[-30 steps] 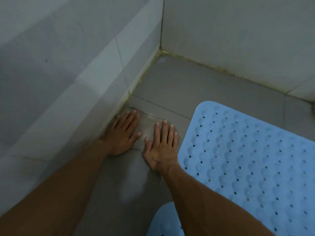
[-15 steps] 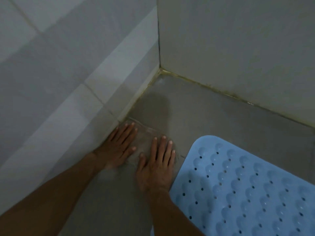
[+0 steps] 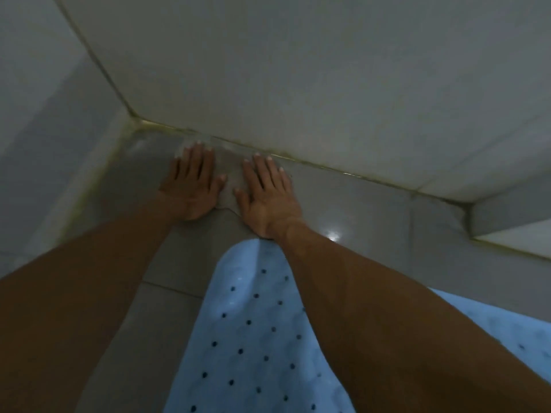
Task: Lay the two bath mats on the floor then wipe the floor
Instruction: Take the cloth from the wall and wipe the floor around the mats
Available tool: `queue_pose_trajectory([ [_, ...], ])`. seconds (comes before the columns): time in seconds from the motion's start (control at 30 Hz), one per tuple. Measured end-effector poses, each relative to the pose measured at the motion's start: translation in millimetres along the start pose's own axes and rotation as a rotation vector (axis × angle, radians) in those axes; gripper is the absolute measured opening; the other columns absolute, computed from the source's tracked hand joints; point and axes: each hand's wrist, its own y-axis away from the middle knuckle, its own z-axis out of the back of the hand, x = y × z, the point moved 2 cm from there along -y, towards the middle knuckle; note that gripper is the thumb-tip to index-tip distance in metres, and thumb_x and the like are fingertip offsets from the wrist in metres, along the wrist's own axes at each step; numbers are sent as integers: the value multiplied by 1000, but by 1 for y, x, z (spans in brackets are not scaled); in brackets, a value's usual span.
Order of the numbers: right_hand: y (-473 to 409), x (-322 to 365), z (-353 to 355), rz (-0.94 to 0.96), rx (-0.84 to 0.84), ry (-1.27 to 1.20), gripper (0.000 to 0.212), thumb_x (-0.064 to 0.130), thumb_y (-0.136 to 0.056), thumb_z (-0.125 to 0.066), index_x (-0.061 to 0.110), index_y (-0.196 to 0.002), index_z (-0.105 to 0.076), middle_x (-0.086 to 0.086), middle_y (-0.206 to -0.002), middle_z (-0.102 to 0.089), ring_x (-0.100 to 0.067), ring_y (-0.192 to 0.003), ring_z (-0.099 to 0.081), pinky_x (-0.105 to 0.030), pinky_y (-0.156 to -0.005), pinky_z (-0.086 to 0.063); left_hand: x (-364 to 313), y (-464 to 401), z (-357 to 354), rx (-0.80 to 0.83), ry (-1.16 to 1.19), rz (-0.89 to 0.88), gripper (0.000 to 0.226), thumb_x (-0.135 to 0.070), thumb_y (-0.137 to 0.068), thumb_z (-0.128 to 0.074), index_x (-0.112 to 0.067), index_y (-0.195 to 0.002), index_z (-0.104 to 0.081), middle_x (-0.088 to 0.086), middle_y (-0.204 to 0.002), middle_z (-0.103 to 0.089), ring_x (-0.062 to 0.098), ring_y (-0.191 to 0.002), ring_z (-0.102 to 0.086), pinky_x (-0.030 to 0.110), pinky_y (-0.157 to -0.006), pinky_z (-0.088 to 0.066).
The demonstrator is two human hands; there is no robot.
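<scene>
The grey tiled floor (image 3: 372, 216) meets the pale wall (image 3: 298, 70) along a yellowish grout line. A light blue bath mat (image 3: 247, 338) with small dark holes lies flat on the floor, under and between the person's forearms; only one mat can be told with certainty. A thin grey cloth (image 3: 229, 180) is spread on the floor close to the wall. The left hand (image 3: 190, 186) and the right hand (image 3: 268, 195) both press flat on this cloth, fingers stretched out, gripping nothing.
</scene>
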Motion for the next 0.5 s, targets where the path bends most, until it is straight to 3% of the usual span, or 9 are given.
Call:
queue_pose_trajectory([
  [0.17, 52, -81, 29, -28, 56, 66, 65, 52, -100, -13, 24, -158, -6, 0, -167, 2, -19, -153, 7, -41, -123, 5, -92, 16, -16, 19, 29, -80, 68, -47, -100, -14, -8, -152, 7, 15, -159, 15, 30, -147, 15, 45, -119, 9],
  [0.37, 149, -184, 49, -81, 1, 136, 64, 52, -100, -21, 22, -157, -22, -2, -165, -16, -22, -153, -11, -45, -123, -11, -222, 49, -43, 110, 8, -115, 71, -49, -99, -13, -7, -151, 11, 15, -158, 22, 31, -145, 20, 46, -118, 14],
  [0.5, 214, -262, 67, -109, 21, 170, 67, 57, -100, -17, 20, -156, -25, -3, -164, -19, -22, -152, -13, -46, -122, -18, -314, 78, -58, 130, 38, -193, 72, -49, -98, -11, -7, -149, 16, 14, -155, 30, 29, -143, 28, 45, -117, 16],
])
